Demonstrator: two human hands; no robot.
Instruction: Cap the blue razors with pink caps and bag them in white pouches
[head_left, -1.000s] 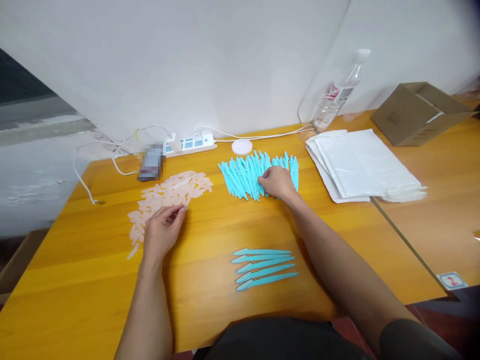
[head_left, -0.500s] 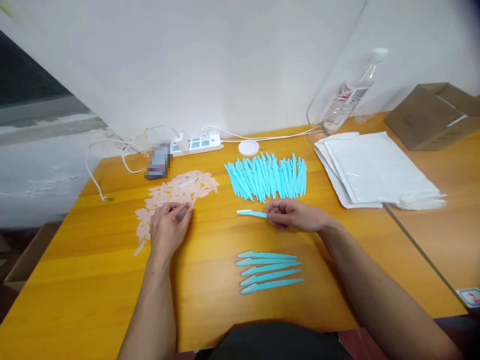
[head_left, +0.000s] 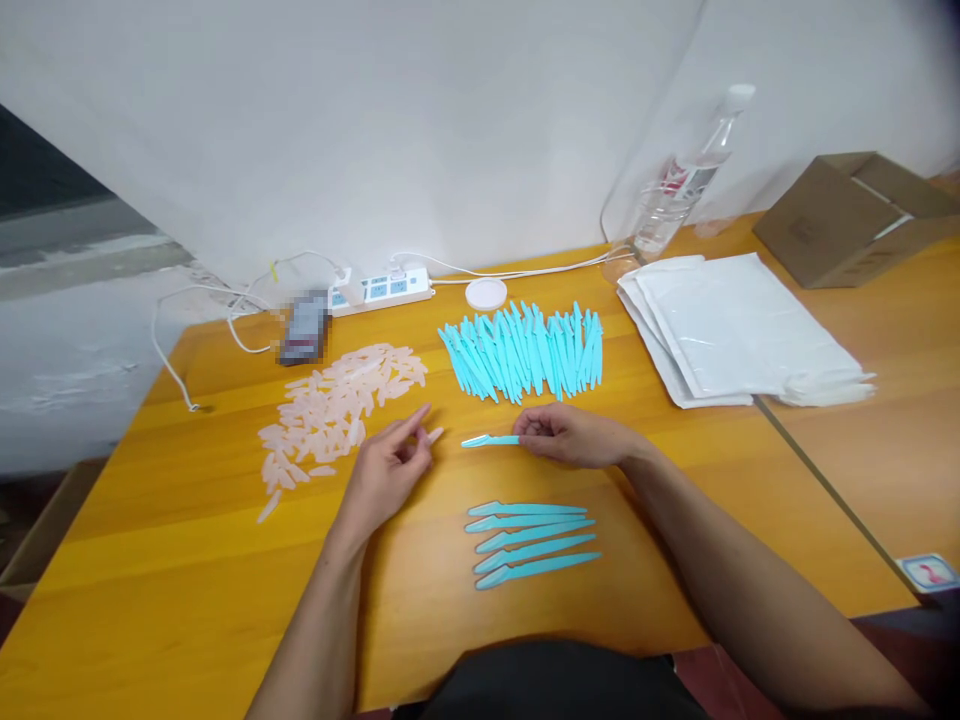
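Note:
My right hand (head_left: 559, 434) is closed around the handle end of a turquoise eyebrow razor (head_left: 491, 440), whose blade end points left. Between thumb and fingers of my left hand (head_left: 394, 465) is a small translucent blade cap (head_left: 435, 435), its tip directed at the razor but apart from it. A loose pile of pale pinkish blade caps (head_left: 330, 405) lies behind and left of my left hand. Beyond my right hand spreads a heap of turquoise eyebrow razors (head_left: 525, 350). Nearer my body, several razors (head_left: 536, 543) lie in a row, blade ends to the left.
Along the wall are a power strip (head_left: 394, 288) with white cables, a blurred phone-like device (head_left: 306, 328) and a round white lid (head_left: 486, 293). To the right stand a plastic bottle (head_left: 679, 190), white plastic bags (head_left: 739, 330) and a cardboard box (head_left: 840, 225).
My left hand has moved right, away from the cap pile, with a blade cap in its fingers. My right hand still holds the razor in nearly the same place. The view has shifted slightly.

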